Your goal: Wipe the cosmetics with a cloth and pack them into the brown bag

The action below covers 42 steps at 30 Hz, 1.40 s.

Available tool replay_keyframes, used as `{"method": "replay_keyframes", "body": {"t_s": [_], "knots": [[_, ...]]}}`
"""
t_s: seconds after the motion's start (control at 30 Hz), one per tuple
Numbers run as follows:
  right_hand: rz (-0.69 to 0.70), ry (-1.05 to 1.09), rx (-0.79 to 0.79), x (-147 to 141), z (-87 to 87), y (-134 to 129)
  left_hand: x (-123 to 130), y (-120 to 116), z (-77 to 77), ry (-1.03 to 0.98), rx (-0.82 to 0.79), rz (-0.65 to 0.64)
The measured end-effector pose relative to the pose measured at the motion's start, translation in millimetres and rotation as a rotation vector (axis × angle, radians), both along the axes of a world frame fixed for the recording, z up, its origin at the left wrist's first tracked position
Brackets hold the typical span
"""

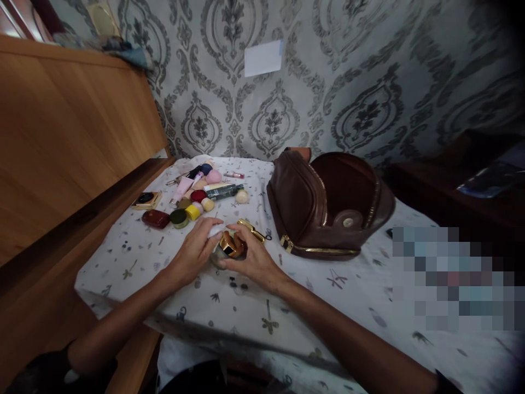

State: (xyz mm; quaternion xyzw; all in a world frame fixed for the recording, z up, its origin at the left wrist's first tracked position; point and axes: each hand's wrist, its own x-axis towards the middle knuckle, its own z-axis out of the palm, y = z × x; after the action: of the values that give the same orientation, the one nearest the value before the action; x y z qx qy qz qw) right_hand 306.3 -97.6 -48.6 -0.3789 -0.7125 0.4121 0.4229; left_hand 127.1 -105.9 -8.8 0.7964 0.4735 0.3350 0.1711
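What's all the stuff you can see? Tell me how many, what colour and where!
Bag: one, brown, table's right side, open
Gold-topped item: one, gold, between the grips
Long item: one, gold, beyond right grip
Oval case: one, reddish-brown, table's left
Round pot: one, green, beside oval case
Other small things: many, overlapping, mixed colours, back left
Tablecloth: one, white patterned, table
Paper: one, white, wall
Wallpaper: grey patterned, back
Wooden panel: one, brown, left
Left grip: one, bare, middle
Right grip: one, bare, middle
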Motion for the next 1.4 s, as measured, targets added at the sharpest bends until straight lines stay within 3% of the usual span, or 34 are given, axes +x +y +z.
{"method": "replay_keyframes", "body": {"t_s": [0.37, 0.53, 0.67, 0.73, 1.03, 1.23, 1.4], "knots": [[0.062, 0.049, -0.015, 11.1, 1.0, 6.6, -13.2, -23.1, -9.5, 0.151, -0.038, -0.235], [0.059, 0.068, -0.018, 16.2, 1.0, 6.7, -15.7, -17.1, -15.3, 0.089, 0.003, -0.126], [0.082, 0.148, -0.1, 14.2, -2.9, 5.9, -16.2, -8.8, -9.3, -0.018, 0.031, 0.045], [0.101, 0.185, -0.133, 12.2, -5.3, 5.3, -15.9, -4.8, -5.4, -0.018, 0.043, 0.06], [0.095, 0.094, -0.015, 14.3, -4.0, 7.4, -19.6, -13.8, -13.6, 0.01, 0.101, -0.125], [0.05, 0.048, -0.063, 17.7, 0.8, 6.7, -26.0, -21.1, -16.7, 0.048, 0.243, -0.192], [0.089, 0.074, -0.099, 21.5, -0.6, 8.3, -27.5, -9.4, -10.5, 0.058, 0.265, -0.264]]}}
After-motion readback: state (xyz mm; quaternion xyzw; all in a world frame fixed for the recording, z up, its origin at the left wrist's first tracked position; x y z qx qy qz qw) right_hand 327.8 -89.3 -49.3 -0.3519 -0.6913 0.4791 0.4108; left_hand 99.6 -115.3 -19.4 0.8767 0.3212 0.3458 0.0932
